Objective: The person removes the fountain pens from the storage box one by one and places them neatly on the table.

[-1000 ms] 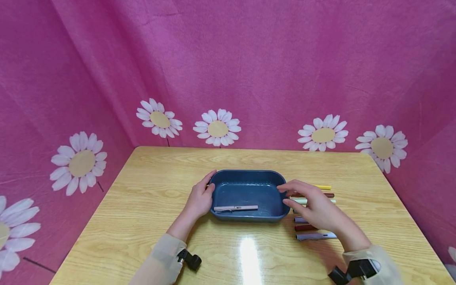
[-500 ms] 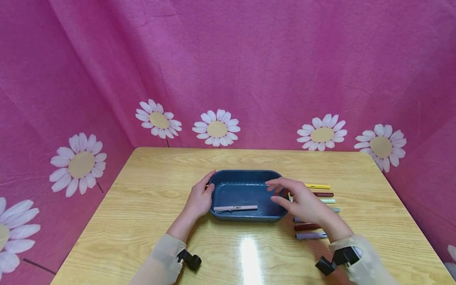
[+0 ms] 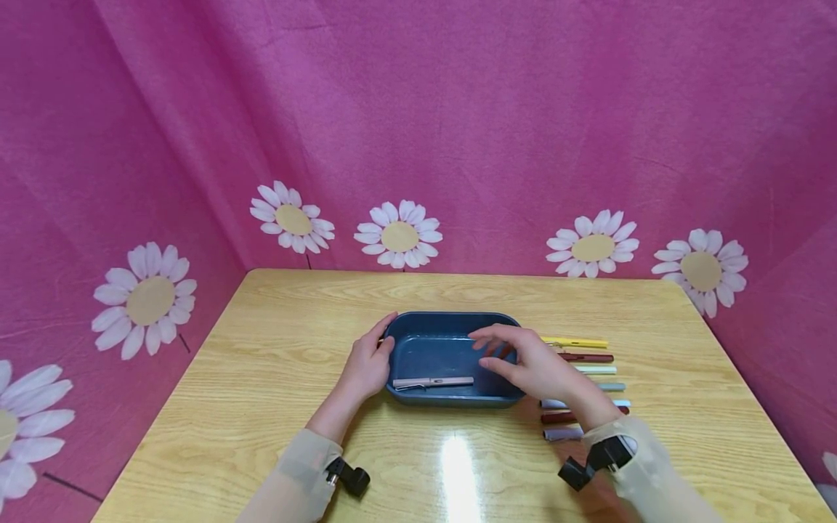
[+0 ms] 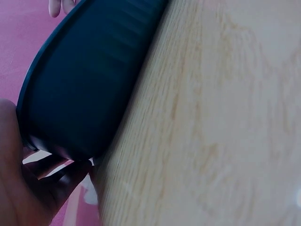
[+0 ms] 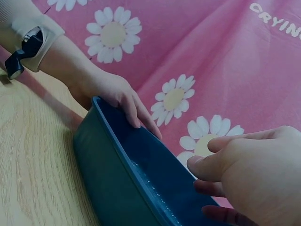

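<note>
A dark blue oblong tray (image 3: pixel 451 357) stands on the wooden table. My left hand (image 3: pixel 366 365) grips its left end, thumb over the rim and fingers along the outside wall, as the left wrist view shows of the hand (image 4: pixel 33 183) too. A pale pink capped pen (image 3: pixel 433 382) lies inside along the near wall. Above the tray's right part hovers my right hand (image 3: pixel 532 363), fingers loosely bent and thumb apart, with nothing between them. In the right wrist view this hand (image 5: pixel 258 174) is beside the tray's inner wall (image 5: pixel 155 174). The right rim is partly hidden behind it.
To the tray's right lie several pens in a column: yellow (image 3: pixel 582 342), dark red (image 3: pixel 591 358), pale green (image 3: pixel 598 370), grey-green (image 3: pixel 611 387), others partly under the right forearm. A pink flower-print curtain (image 3: pixel 458 145) hangs beyond the table's far edge (image 3: pixel 458 274).
My right hand has moved left from the tray's right end to over its inside, uncovering more of the pens. The left hand, tray and pink pen stay where they were.
</note>
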`<state>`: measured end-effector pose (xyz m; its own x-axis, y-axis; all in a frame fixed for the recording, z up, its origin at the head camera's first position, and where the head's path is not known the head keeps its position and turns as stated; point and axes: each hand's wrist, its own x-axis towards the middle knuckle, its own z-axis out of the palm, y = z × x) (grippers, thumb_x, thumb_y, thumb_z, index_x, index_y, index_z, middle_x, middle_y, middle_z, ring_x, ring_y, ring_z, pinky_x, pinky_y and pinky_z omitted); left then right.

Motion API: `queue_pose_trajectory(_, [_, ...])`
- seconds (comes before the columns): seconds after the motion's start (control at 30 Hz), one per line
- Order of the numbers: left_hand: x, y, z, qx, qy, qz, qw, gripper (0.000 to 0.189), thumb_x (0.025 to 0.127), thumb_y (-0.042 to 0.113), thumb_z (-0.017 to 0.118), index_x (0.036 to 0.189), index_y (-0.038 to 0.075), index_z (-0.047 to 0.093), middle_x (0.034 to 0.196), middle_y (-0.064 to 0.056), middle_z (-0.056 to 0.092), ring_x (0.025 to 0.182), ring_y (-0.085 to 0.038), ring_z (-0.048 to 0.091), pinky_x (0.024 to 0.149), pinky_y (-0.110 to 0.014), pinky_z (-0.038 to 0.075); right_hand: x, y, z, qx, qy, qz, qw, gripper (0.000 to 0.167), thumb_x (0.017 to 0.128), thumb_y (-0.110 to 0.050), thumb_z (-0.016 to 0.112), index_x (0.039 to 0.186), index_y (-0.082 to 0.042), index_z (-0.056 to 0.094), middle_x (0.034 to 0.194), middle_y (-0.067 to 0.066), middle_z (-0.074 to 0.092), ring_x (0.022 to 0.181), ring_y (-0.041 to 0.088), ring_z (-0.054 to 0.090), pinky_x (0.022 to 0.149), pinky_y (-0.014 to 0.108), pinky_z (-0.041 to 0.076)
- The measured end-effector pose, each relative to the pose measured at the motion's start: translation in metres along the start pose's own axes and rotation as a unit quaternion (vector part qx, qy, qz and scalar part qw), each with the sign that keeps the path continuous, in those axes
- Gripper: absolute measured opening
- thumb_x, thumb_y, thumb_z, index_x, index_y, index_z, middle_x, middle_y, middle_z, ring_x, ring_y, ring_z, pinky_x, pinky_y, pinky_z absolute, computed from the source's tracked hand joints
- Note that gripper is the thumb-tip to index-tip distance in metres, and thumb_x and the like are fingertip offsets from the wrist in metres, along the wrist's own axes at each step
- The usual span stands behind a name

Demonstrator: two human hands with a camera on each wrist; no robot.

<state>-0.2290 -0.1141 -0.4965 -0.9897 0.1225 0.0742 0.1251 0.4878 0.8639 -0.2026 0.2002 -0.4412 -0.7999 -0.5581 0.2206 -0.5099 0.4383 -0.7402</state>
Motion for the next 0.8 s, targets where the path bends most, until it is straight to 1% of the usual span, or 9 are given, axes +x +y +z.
queue_pose_trajectory(0.2, [0.001,0.0,-0.001,0.004,0.007,0.008,0.9999,0.05,0.112,0.016,0.044,0.161,0.014,0.046,0.158,-0.017,0.05,0.144,-0.036,0.049,0.12,-0.057,0.035,0.011,0.002,0.006,0.005,-0.023,0.01,0.9997,0.039,0.103,-0.011,0.071,0.141,-0.015,0.065,0.124,0.007,0.072,0.106,0.015,0.066,0.091,0.045,0.055])
queue_pose_trajectory(0.37, [0.002,0.0,-0.002,0.004,0.008,0.013,0.9999,0.05,0.111,0.016,0.044,0.161,0.013,0.046,0.157,-0.017,0.051,0.143,-0.036,0.05,0.119,-0.056,0.036,0.02,0.006,0.012,0.004,-0.04,0.003,0.9992,0.038,0.102,-0.009,0.072,0.139,-0.008,0.066,0.122,0.01,0.072,0.104,0.017,0.067,0.087,0.044,0.056])
queue_pose_trajectory(0.47, [0.002,-0.001,-0.002,0.002,0.002,0.007,1.0,0.05,0.112,0.017,0.043,0.162,0.014,0.046,0.158,-0.016,0.05,0.144,-0.035,0.049,0.119,-0.055,0.036,0.025,0.009,0.016,0.0,-0.058,-0.009,0.9983,0.036,0.101,-0.007,0.071,0.137,-0.003,0.066,0.121,0.011,0.072,0.103,0.018,0.068,0.085,0.042,0.057])
queue_pose_trajectory(0.57, [0.001,-0.001,-0.001,-0.002,-0.003,-0.001,1.0,0.05,0.113,0.018,0.042,0.163,0.015,0.045,0.16,-0.015,0.049,0.146,-0.035,0.047,0.12,-0.056,0.035,0.032,0.012,0.021,-0.003,-0.076,-0.013,0.997,0.034,0.101,-0.005,0.071,0.135,-0.001,0.067,0.118,0.011,0.073,0.103,0.02,0.068,0.086,0.041,0.058])
queue_pose_trajectory(0.63, [0.001,-0.001,-0.001,-0.002,-0.003,-0.005,1.0,0.05,0.113,0.019,0.042,0.163,0.016,0.045,0.16,-0.014,0.049,0.146,-0.035,0.047,0.12,-0.056,0.035,0.036,0.014,0.024,-0.007,-0.087,-0.006,0.9962,0.034,0.101,-0.005,0.071,0.135,-0.001,0.067,0.118,0.009,0.074,0.104,0.02,0.068,0.086,0.039,0.058])
queue_pose_trajectory(0.7, [0.001,-0.001,-0.001,-0.001,-0.002,-0.002,1.0,0.05,0.113,0.018,0.042,0.162,0.016,0.045,0.159,-0.015,0.05,0.145,-0.035,0.047,0.12,-0.056,0.035,0.041,0.015,0.027,-0.012,-0.099,0.006,0.995,0.035,0.101,-0.005,0.072,0.135,-0.002,0.067,0.118,0.007,0.074,0.105,0.02,0.068,0.085,0.038,0.058])
queue_pose_trajectory(0.8, [0.001,-0.001,-0.001,0.0,-0.001,0.0,1.0,0.05,0.113,0.018,0.043,0.162,0.016,0.045,0.159,-0.015,0.05,0.145,-0.034,0.048,0.12,-0.054,0.036,0.047,0.016,0.031,-0.015,-0.119,0.03,0.9923,0.035,0.1,-0.005,0.072,0.134,-0.004,0.069,0.118,0.005,0.073,0.105,0.019,0.068,0.086,0.037,0.057])
